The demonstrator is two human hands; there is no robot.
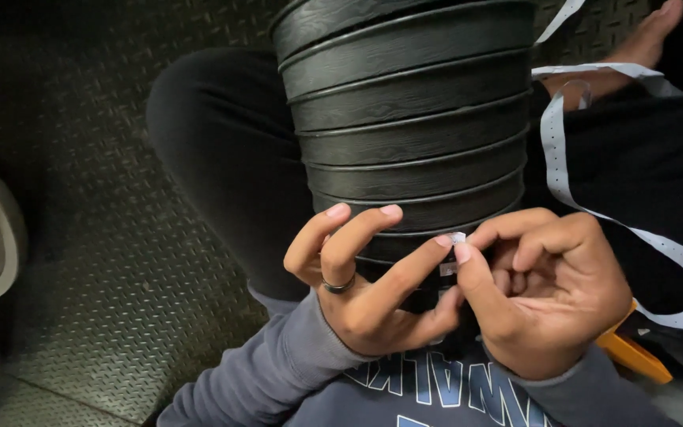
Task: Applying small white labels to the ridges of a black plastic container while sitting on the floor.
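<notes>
In the head view, the left hand (pixel 361 289) and the right hand (pixel 543 296) meet in front of a tall stack of black ribbed pots (pixel 409 119) that lies across the person's lap. Both hands pinch one small white sticker (pixel 458 237) between thumb and index fingertips, just before the lowest pot rim. The other left fingers are spread and curved, and one of them carries a dark ring (pixel 338 285). A white perforated backing strip (pixel 594 205) curls at the right side, over the dark trousers. Under everything is a metal tread-plate floor (pixel 104 253).
</notes>
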